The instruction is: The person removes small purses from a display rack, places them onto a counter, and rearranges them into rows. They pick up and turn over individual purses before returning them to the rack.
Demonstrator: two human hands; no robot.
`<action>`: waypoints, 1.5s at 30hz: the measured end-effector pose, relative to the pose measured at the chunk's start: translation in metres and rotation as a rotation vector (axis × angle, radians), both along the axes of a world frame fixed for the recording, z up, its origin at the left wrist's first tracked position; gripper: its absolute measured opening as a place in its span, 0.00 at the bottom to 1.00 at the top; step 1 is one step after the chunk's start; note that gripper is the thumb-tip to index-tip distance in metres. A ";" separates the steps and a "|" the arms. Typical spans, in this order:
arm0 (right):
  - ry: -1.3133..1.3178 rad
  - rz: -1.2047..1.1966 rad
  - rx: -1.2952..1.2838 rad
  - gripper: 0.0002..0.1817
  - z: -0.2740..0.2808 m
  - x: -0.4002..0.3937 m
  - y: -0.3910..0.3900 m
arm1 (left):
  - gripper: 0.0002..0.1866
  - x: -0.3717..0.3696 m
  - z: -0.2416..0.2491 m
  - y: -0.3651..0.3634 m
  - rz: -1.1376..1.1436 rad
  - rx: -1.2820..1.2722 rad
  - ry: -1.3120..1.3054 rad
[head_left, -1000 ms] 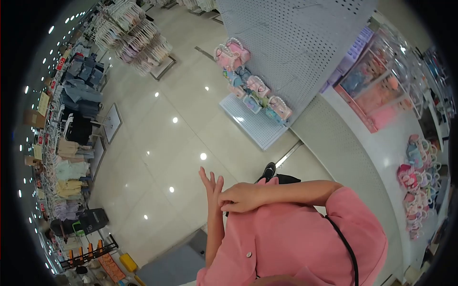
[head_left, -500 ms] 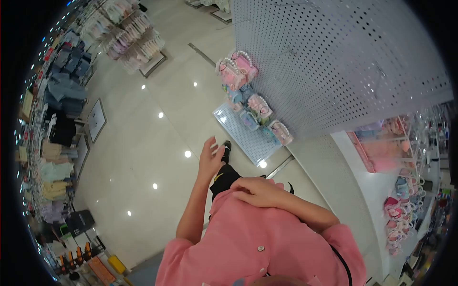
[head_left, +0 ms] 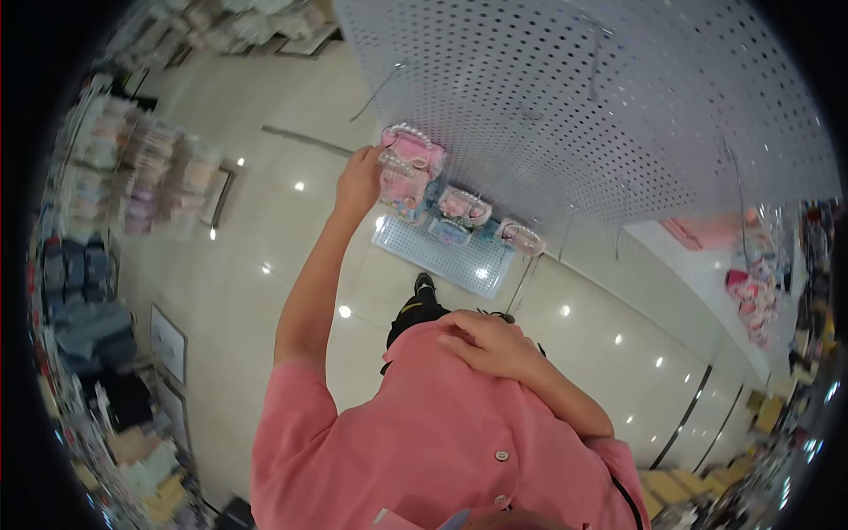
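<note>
My left hand (head_left: 358, 179) touched the pink pearl-handled toy purse (head_left: 408, 157), fingers' state unclear; a tug might unhook it.

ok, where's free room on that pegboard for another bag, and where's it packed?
Free: the pegboard above and right of the pink handbags. Crowded: the low row of small bags, where the left hand reaches.

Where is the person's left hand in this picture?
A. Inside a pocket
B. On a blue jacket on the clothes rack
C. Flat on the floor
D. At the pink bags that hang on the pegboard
D: the left hand is raised to the pink bags on the pegboard, while the right hand lies on the pink shirt.
</note>
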State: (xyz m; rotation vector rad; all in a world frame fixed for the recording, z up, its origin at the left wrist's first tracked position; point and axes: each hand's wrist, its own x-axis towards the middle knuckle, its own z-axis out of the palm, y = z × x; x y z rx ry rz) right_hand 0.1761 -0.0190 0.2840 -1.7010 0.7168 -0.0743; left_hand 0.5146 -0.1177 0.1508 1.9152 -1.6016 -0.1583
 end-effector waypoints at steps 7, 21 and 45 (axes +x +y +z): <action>-0.004 -0.351 0.116 0.15 -0.006 -0.003 0.014 | 0.14 0.035 -0.027 -0.031 -0.235 0.069 0.022; -0.062 -0.207 -0.006 0.15 -0.020 -0.022 0.038 | 0.10 -0.006 0.042 0.073 -0.037 0.017 -0.121; -0.067 -1.261 -0.250 0.28 -0.020 -0.424 0.195 | 0.12 -0.557 0.155 0.158 -1.027 -0.179 0.073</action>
